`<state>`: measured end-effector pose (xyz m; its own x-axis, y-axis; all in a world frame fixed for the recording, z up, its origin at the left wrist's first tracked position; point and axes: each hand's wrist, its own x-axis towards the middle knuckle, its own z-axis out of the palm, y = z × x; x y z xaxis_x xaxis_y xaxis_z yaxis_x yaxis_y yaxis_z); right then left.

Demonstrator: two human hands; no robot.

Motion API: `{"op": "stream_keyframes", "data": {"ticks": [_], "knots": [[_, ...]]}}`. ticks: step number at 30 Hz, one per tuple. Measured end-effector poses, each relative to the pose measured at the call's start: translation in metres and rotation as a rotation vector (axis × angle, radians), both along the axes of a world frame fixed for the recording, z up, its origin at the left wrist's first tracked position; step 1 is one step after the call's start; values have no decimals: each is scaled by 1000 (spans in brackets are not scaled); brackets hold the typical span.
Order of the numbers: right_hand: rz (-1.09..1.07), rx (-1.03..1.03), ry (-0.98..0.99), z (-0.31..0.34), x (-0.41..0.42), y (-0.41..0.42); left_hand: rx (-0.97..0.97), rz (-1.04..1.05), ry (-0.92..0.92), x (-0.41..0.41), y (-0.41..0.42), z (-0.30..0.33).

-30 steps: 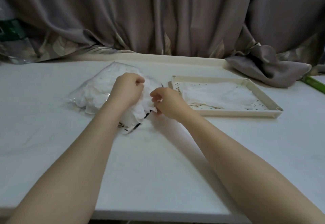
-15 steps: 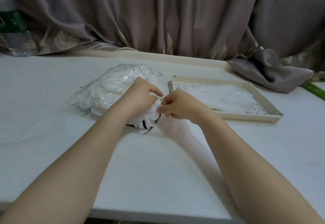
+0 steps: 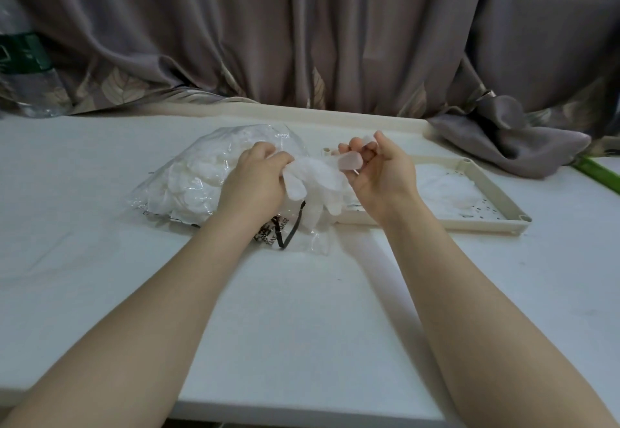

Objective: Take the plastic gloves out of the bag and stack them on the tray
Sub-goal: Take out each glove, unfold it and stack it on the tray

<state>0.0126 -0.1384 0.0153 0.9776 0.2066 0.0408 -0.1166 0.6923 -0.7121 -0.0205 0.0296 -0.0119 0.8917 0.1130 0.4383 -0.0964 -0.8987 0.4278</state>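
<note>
bag (image 3: 188, 189) print, not legible

bag (image 3: 188, 179): showing clear, with black print at its near edge
gloves (image 3: 315, 181): looking milky white
tray (image 3: 503, 192): showing cream, right of the bag
table (image 3: 302, 310): appearing plain white
curtain (image 3: 302, 31): hanging grey-mauve, leaf pattern along its hem

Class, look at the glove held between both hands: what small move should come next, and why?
Probably carry the glove rightward and lay it on the stack of gloves in the tray. Both the left hand and right hand pinch it, and it already hangs outside the bag.
</note>
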Motion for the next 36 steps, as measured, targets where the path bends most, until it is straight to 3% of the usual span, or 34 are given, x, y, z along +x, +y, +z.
{"op": "stream_keyframes", "data": {"ticks": [4, 13, 18, 22, 25, 28, 36], "knots": [[-111, -185, 90, -3, 3, 0, -56, -41, -6, 5, 7, -2], [-148, -68, 183, -1, 4, -7, -299, -94, -149, 3, 4, 10], [1, -364, -75, -9, 4, -2, -414, 62, -80, 8, 7, 9], [-37, -875, -268, -15, 5, 1, -310, 6, -183, 1, 2, 9], [-58, -1046, -375, -14, 1, 3, 114, -236, -362, -3, 0, 9], [-91, -985, -405, -9, -1, 1, 311, -424, -356, 0, 0, 3], [-153, -480, -197, 8, -3, -5, 328, -325, -285, -1, 17, 6]]}}
